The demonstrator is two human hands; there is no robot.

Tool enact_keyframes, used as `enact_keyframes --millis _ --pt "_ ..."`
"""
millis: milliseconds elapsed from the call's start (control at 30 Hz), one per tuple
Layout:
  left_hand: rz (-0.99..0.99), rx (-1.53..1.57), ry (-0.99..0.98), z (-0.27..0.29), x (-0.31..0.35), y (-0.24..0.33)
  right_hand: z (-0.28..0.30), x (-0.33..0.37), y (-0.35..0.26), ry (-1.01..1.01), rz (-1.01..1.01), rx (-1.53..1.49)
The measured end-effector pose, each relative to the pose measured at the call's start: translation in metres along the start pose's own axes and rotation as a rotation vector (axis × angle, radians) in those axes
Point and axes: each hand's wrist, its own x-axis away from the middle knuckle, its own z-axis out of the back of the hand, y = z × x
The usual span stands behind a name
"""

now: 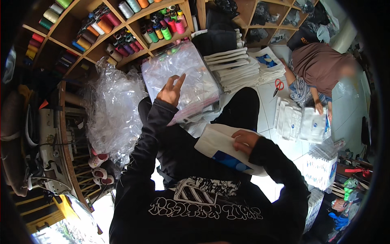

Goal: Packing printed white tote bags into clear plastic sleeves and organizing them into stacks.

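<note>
The right hand (pixel 245 141) is at the far right side of a white cloth piece (pixel 215 138) with a blue printed band (pixel 229 160), which lies slantwise over the lap; its fingers are bent over the upper face, though I cannot tell whether the thumb pinches from beneath. The cloth's left corner juts out between the thighs, and its lower right edge runs under the right forearm. The left hand (pixel 168 94) is over a stack of clear plastic (pixel 199 75), two fingers stretched and parted, with nothing seen in its grasp (whether the fingertips touch the top sheet is hard to say). That stack's near edge, pinkish, reaches the knees. Room to the left is tight: crumpled plastic (pixel 115 110) crowds the left sleeve. Beyond, the stack comes right up near the thread shelf (pixel 126 23), while folded white cloths (pixel 233 69) stand just beside its right edge. The widest gap is to the right of the right knee (pixel 245 103), where pale floor tiles (pixel 266 112) stretch toward red-handled scissors (pixel 278 84) and a co-worker (pixel 315 65) handling folded white pieces (pixel 313 126).
</note>
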Motion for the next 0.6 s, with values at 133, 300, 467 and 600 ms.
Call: enact_keyframes --millis 133,300,467,600 --pt "0.020 0.002 -0.050 -0.008 0.000 0.001 -0.027 -0.062 0.033 -0.097 -0.039 -0.684" --pt "0.018 -0.065 -0.057 -0.011 -0.004 0.008 -0.041 -0.122 0.025 -0.160 -0.294 -0.704" --pt "0.049 0.006 -0.069 -0.008 0.000 0.007 -0.059 -0.177 0.034 0.563 -0.132 0.036" --pt "0.069 0.090 -0.071 -0.006 0.000 0.014 -0.057 -0.197 0.024 0.528 -0.294 0.086"
